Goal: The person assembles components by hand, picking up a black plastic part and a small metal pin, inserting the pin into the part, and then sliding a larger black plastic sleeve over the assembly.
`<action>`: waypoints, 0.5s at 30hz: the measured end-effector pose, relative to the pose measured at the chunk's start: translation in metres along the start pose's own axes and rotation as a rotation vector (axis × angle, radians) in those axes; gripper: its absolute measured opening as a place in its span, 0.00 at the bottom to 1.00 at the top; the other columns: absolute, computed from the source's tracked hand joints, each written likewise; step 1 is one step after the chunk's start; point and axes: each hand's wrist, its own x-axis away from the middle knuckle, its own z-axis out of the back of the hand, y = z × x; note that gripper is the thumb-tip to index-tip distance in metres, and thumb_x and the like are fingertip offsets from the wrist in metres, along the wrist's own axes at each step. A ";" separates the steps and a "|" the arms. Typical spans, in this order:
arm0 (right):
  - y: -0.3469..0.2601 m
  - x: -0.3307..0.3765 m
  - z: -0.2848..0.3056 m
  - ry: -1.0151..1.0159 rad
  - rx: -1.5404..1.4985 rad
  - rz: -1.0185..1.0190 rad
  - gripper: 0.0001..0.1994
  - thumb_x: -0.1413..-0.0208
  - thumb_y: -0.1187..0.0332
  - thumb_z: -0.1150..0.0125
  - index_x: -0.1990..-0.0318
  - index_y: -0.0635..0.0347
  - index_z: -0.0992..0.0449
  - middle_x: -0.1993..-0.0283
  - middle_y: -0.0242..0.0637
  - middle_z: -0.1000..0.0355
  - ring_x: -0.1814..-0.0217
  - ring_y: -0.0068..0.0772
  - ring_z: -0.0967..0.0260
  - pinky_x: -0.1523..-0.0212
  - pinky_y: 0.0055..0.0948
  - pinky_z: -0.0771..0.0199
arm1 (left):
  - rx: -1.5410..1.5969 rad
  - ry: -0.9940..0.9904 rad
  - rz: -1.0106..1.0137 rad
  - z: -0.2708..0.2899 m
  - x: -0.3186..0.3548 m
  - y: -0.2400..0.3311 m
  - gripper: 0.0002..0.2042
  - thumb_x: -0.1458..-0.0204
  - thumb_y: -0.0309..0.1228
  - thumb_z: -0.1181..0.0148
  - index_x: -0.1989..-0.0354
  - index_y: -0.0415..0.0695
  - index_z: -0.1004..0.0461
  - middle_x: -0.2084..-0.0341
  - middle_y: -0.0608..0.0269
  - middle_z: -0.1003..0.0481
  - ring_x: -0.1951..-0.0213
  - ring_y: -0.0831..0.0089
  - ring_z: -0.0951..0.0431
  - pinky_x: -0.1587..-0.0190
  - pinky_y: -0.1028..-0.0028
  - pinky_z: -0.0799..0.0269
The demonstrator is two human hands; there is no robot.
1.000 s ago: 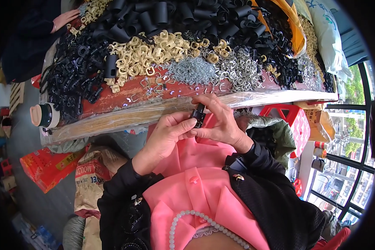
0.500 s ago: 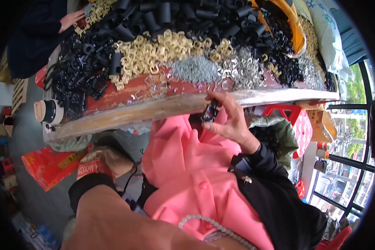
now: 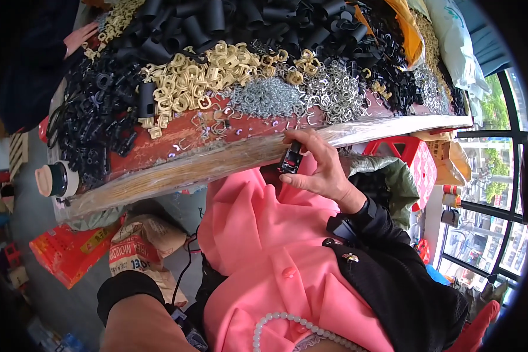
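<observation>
My right hand (image 3: 317, 167) is raised near the table's front edge, in front of my pink top. Its thumb and fingertips pinch a small black plastic part (image 3: 290, 159) with an open, hollowed side. My left hand (image 3: 152, 331) is very close to the camera at the lower edge; only its wrist end shows below the dark cuff, and its fingers are out of view. Beyond the right hand lie piles of small springs or pins (image 3: 268, 97), bent silver metal clips (image 3: 337, 97), and cream plastic rings (image 3: 202, 76).
Black tubes (image 3: 217, 17) and small black parts (image 3: 94, 117) heap the red tabletop (image 3: 141, 146). A lidded cup (image 3: 58, 179) stands at the left corner. A red stool (image 3: 408, 155) and sacks (image 3: 149, 234) sit below. Another person's hand (image 3: 81, 38) rests at the far left.
My left hand has drawn down and left, mostly leaving the view. The right hand still pinches the black part, whose hollow side shows more plainly. The whole scene has shifted slightly left.
</observation>
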 end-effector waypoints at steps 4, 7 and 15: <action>0.001 -0.003 0.001 -0.011 -0.025 -0.039 0.32 0.67 0.56 0.34 0.54 0.62 0.37 0.63 0.36 0.34 0.65 0.31 0.37 0.65 0.26 0.37 | 0.049 -0.038 0.021 0.010 -0.004 -0.002 0.07 0.55 0.28 0.53 0.73 0.36 0.32 0.75 0.51 0.30 0.79 0.62 0.31 0.81 0.69 0.34; 0.000 -0.004 -0.002 0.013 -0.040 -0.001 0.32 0.68 0.57 0.34 0.53 0.62 0.37 0.64 0.36 0.34 0.65 0.31 0.37 0.65 0.26 0.37 | 0.079 -0.061 0.041 0.010 -0.006 0.000 0.07 0.55 0.27 0.53 0.73 0.36 0.32 0.75 0.52 0.30 0.79 0.62 0.31 0.80 0.68 0.33; -0.006 0.006 0.006 0.022 0.006 0.045 0.32 0.68 0.57 0.34 0.53 0.62 0.37 0.63 0.36 0.34 0.64 0.30 0.37 0.65 0.25 0.38 | 0.118 -0.185 0.064 0.001 -0.040 -0.020 0.07 0.56 0.27 0.53 0.74 0.36 0.32 0.76 0.52 0.31 0.78 0.61 0.31 0.80 0.67 0.32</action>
